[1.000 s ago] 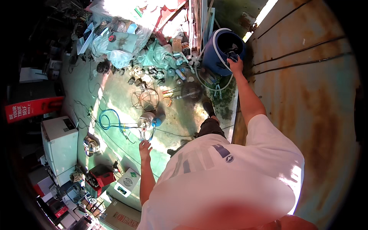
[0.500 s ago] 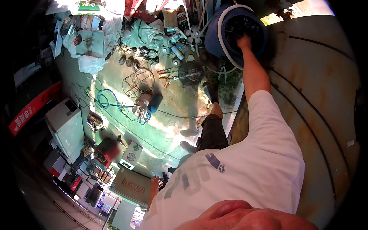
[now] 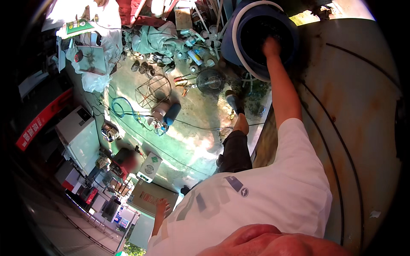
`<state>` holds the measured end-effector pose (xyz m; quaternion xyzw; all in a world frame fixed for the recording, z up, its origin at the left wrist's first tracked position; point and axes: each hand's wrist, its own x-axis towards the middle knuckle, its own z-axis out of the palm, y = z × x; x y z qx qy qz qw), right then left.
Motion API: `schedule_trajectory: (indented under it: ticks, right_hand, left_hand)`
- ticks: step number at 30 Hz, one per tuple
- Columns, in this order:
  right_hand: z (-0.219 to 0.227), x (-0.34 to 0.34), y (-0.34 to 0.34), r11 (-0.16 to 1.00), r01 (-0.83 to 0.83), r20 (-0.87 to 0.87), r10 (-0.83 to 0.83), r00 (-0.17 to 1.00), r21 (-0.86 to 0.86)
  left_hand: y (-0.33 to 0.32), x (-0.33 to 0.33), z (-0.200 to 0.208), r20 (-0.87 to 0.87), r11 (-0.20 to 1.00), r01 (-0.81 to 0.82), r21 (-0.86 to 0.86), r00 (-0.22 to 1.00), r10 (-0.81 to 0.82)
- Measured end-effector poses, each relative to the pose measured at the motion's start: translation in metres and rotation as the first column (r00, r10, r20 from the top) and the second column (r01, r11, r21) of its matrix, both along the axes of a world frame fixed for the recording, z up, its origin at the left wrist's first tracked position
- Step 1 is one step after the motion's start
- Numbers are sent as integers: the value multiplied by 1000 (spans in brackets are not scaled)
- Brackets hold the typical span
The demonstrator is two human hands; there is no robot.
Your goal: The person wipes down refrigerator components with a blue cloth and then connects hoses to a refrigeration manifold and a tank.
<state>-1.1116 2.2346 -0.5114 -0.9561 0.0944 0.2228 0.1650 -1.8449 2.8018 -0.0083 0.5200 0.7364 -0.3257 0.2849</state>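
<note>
My right arm reaches far out into a blue tub [image 3: 234, 42] at the top right. My right hand [image 3: 271, 46] is inside its mouth, above or partly in the dark contents. Its fingers are lost in shadow, so what they touch cannot be made out. Around the tub's outside runs a thick pale hose [image 3: 235, 26]. At the lower left my left hand [image 3: 162, 208] hangs beside my body with its fingers apart and nothing in them. A brown cardboard box [image 3: 147, 197] stands nearest to it.
On the floor lie a round black fan-like grille [image 3: 210, 81], red-handled pliers [image 3: 183, 78], a wire frame [image 3: 153, 90] and a blue hose [image 3: 119, 109]. A grey cylinder and a blue cylinder [image 3: 172, 114] stand nearby. A rusty metal sheet [image 3: 367, 106] with black cables spans the right.
My right hand has shifted slightly within the tub, where light streaks on the dark contents have faded. The view has moved a little, and my left hand appears farther left.
</note>
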Motion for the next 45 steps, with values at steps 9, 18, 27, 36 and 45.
schedule_trajectory:
  ticks: [9, 18, 27, 36, 45]
  right_hand:
    - [-3, 7, 1, 998, 47, 366, -60, 929, 43]
    - [-12, 7, -2, 996, -90, 410, 74, 909, 21]
    - [60, -4, -2, 925, -11, 578, -228, 784, 379]
    - [180, -56, -39, -192, 273, -328, -689, 646, 942]
    - [227, -91, -98, -93, 186, -177, -843, 508, 978]
  left_hand:
    - [13, 67, -8, -87, 992, 104, 69, 991, -97]
    - [11, 60, -30, -22, 995, 104, -9, 994, -104]
    - [-5, 2, -46, 100, 1000, 16, -23, 995, -14]
    - [-10, -42, -96, 218, 984, 52, -170, 976, -14]
    - [14, -97, -170, 434, 973, -15, -230, 893, 116]
